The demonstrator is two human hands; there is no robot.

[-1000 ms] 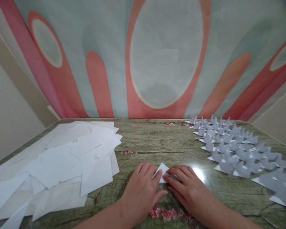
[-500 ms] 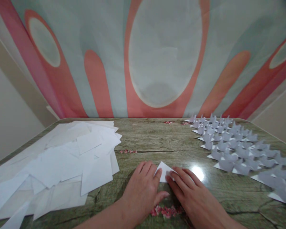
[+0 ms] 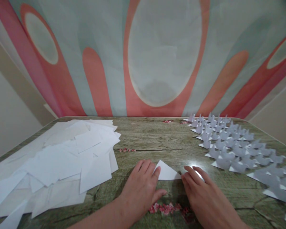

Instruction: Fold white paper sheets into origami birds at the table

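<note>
A small white paper folded into a triangle [image 3: 167, 172] lies flat on the wood-patterned table [image 3: 157, 140]. My left hand [image 3: 140, 187] rests palm down on the table, its fingertips pressing the triangle's left corner. My right hand [image 3: 202, 197] lies flat to the right of the triangle, with its fingertips at the paper's right corner. Neither hand lifts the paper.
A loose heap of white paper sheets [image 3: 57, 162] covers the table's left side. Several rows of folded white paper figures [image 3: 238, 149] stand on the right side. A curtain with pink and grey shapes [image 3: 162, 54] hangs behind the table.
My right hand has slid to the right off the paper, and the folded triangle now shows in full. My left hand has stayed on the paper's left corner.
</note>
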